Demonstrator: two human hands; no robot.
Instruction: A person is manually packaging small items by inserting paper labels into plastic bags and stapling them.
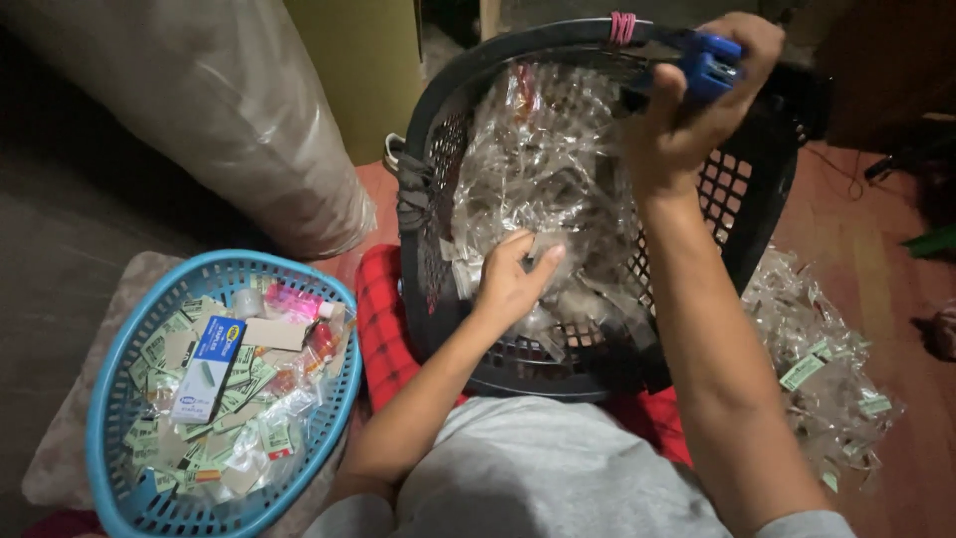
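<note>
Clear plastic packets [543, 169] fill the black mesh basket [448, 149], which sits tilted toward the person on a red checked cloth [383, 319] across the lap. Left hand [513, 279] is down inside the basket, fingers curled onto one small clear packet near the basket's lower wall; looks like a pinch grasp, though the crinkled plastic hides the fingertips. Right hand [697, 95] is raised at the basket's far rim, clenched around a blue stapler [709, 62].

Judgement: the step in hand is picking a single packet out of the heap while the stapler waits. Separating one packet from its neighbours would call for a light, careful pull, since the film pieces cling and overlap.

A pink band [622, 25] is wrapped on the far rim of the black basket.

Blue plastic basket [110, 399] stands on the floor at the person's left. It holds many small pale green rectangular paper labels [159, 349], a flat blue-and-white box [207, 369] lying near its middle, and a pink packet [291, 299] toward its far edge.

On the floor to the right lies a loose heap of clear packets [822, 369], several with green labels already attached. A large clear plastic sack [229, 110] leans behind the blue basket.
</note>
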